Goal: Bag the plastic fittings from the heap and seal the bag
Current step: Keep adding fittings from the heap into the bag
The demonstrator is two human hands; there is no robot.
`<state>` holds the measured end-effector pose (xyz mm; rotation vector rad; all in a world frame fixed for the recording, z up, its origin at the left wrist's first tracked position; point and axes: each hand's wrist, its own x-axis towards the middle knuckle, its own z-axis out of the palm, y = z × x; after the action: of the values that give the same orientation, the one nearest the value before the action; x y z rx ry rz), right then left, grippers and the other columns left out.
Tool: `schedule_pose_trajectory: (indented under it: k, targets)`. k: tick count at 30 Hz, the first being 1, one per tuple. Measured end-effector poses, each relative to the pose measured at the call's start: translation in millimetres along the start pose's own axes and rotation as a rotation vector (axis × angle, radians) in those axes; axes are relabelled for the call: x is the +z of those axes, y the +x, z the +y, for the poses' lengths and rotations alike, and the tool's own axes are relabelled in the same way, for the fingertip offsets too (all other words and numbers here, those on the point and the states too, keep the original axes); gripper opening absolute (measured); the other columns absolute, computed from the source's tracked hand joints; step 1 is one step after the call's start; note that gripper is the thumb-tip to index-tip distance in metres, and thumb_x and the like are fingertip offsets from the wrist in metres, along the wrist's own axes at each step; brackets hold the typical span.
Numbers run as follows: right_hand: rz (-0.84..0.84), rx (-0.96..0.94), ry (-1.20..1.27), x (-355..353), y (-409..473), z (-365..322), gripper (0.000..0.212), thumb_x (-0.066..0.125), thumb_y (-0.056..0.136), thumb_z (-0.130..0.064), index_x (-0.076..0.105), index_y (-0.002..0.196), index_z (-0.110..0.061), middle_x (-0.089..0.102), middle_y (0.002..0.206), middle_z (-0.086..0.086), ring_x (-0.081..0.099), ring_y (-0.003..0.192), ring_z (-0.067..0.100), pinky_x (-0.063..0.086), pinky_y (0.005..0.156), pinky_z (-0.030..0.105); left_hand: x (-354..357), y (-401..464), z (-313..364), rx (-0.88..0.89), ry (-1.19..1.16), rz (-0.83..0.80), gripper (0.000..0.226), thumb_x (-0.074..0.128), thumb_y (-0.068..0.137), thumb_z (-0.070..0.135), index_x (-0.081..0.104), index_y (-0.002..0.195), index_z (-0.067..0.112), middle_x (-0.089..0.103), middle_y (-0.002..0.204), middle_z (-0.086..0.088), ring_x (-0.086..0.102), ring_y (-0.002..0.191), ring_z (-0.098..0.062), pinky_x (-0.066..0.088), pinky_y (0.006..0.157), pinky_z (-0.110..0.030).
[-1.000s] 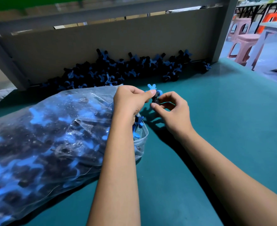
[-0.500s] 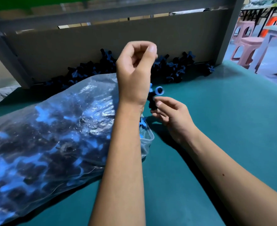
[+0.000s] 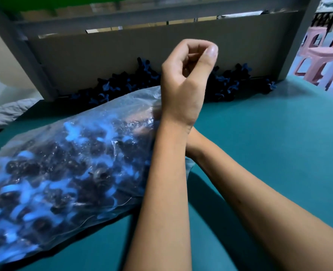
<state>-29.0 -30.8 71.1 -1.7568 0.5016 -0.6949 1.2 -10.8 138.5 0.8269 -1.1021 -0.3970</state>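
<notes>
Clear plastic bag [image 3: 67, 165] lay lower left, already bulging with fittings, mouth unsealed. Heap [image 3: 228, 85] remained upper centre. Left hand [image 3: 185, 79] raised, fingers pinched on nothing visible. Right hand hidden behind the left forearm; grip impossible to tell

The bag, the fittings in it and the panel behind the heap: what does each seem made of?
Bag: thin clear plastic film, glossy; it creases, glints and shows its contents.
Fittings: seemingly moulded plastic, blue and black; blurred through the film.
Panel: looks like matt brown cardboard, with an uneven top edge.
</notes>
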Motion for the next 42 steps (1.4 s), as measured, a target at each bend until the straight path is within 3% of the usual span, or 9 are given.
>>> schedule_pose_trajectory:
  k: [5,10,12,17,21,28,31,35,42]
  targets:
    - [-0.141,-0.028,0.040,-9,-3,-2,0.044,0.055,0.080,0.011,0.032,0.064,-0.023,0.037,0.055,-0.013,0.035,0.046,-0.005,0.029,0.050,0.008,1,1,-11,-0.076,-0.066,0.096,0.012,0.056,0.099,0.002,0.065,0.096,-0.005,0.061,0.085,-0.012,0.048,0.068,-0.006,0.035,0.059,-0.021]
    - [0.339,-0.108,0.193,-19,10,22,0.007,0.065,0.080,0.008,0.061,0.075,0.009,0.060,0.068,-0.002,0.049,0.065,0.005,0.042,0.058,0.020,-4,-1,-32,-0.178,-0.030,0.189,0.013,0.056,0.101,0.003,0.065,0.093,-0.002,0.062,0.082,-0.008,0.048,0.065,-0.005,0.034,0.057,-0.021]
    - [0.495,-0.074,0.178,-38,17,34,0.023,0.055,0.081,0.017,0.068,0.073,-0.001,0.067,0.064,-0.006,0.057,0.058,0.003,0.045,0.053,0.017,-8,-3,-44,-0.287,0.040,0.235,0.016,0.058,0.101,0.006,0.066,0.091,-0.004,0.062,0.081,-0.008,0.049,0.066,-0.007,0.037,0.063,-0.026]
    - [0.667,0.101,-0.528,-109,39,78,0.024,0.057,0.085,-0.007,0.074,0.098,-0.018,0.074,0.095,0.000,0.068,0.095,0.019,0.050,0.089,0.026,-13,-13,-67,-0.432,0.372,0.216,0.024,0.068,0.093,0.026,0.066,0.076,0.010,0.064,0.070,0.007,0.052,0.067,-0.013,0.042,0.070,-0.029]
    - [0.498,0.279,-1.100,-167,62,111,0.048,0.062,0.094,-0.035,0.052,0.137,-0.019,0.049,0.136,0.017,0.036,0.128,0.040,0.035,0.108,0.043,-9,-17,-75,-0.471,0.648,0.119,0.020,0.069,0.089,0.031,0.065,0.075,0.017,0.066,0.072,0.009,0.063,0.074,-0.015,0.051,0.071,-0.029]
    - [0.287,0.394,-1.275,-223,92,136,0.051,0.042,0.100,-0.045,0.033,0.150,-0.037,0.003,0.167,0.003,-0.003,0.152,0.038,0.017,0.116,0.062,-12,-17,-81,-0.479,0.740,0.139,0.016,0.069,0.088,0.029,0.067,0.077,0.018,0.068,0.074,0.009,0.063,0.076,-0.010,0.043,0.064,-0.021]
    - [0.183,0.393,-1.196,-232,99,131,0.055,0.043,0.102,-0.038,0.028,0.155,-0.033,0.013,0.164,0.016,0.013,0.150,0.040,0.019,0.121,0.053,-13,-18,-82,-0.478,0.736,0.137,0.015,0.070,0.088,0.028,0.068,0.077,0.017,0.068,0.074,0.010,0.062,0.074,-0.009,0.042,0.062,-0.020]
    - [0.252,0.263,-1.135,-221,89,120,0.035,0.054,0.097,-0.018,0.061,0.130,-0.009,0.044,0.130,0.025,0.050,0.117,0.046,0.043,0.104,0.042,-13,-17,-81,-0.487,0.724,0.143,0.015,0.070,0.088,0.028,0.068,0.078,0.017,0.067,0.073,0.010,0.061,0.072,-0.009,0.041,0.060,-0.018]
    - [0.413,0.070,-1.058,-150,15,98,0.009,0.067,0.087,-0.020,0.074,0.091,-0.016,0.058,0.093,0.009,0.058,0.091,0.031,0.050,0.076,0.037,-15,-18,-78,-0.521,0.695,0.137,0.012,0.068,0.089,0.025,0.068,0.080,0.017,0.067,0.076,0.009,0.060,0.069,-0.008,0.039,0.056,-0.019]
